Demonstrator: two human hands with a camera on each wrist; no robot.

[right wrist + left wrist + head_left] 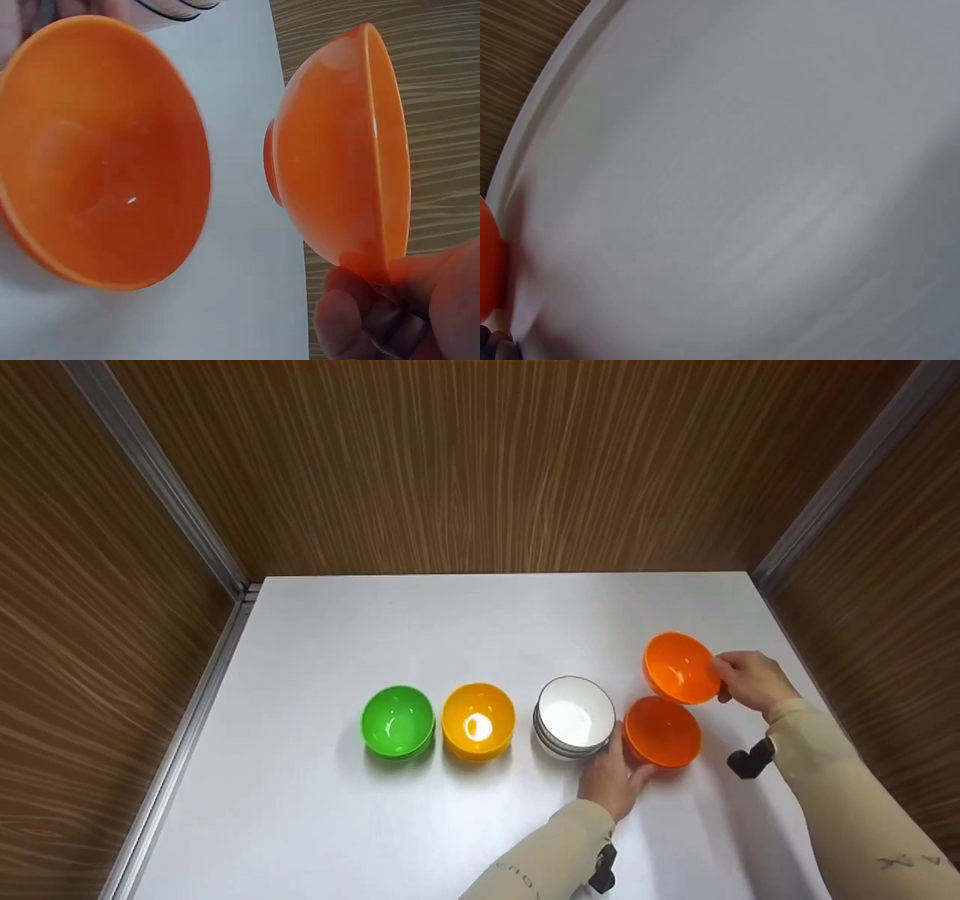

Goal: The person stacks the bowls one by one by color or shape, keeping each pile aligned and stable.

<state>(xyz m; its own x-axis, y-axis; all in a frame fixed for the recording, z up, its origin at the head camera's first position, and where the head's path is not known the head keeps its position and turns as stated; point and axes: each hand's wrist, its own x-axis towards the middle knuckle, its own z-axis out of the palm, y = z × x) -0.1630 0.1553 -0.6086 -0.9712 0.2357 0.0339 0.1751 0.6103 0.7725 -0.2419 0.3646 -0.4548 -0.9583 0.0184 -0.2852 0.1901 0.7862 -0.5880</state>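
My right hand (752, 681) pinches the rim of an orange bowl (679, 667), thumb on one side and fingers on the other. This bowl is raised and tilted; the right wrist view shows it side-on, its foot towards a second orange bowl (105, 157). That second orange bowl (663, 733) stands nearer the front of the table. My left hand (611, 780) holds it at its left and front side, with the fingers between it and a white bowl stack (576, 714). Only an edge of an orange bowl (489, 262) shows in the left wrist view.
Left of the white stack stand yellow bowls (478, 720), then green bowls (398, 722), each nested. All are on a white table (300, 810). Wood-grain panels (480, 465) enclose it at the back and both sides, with metal posts in the corners.
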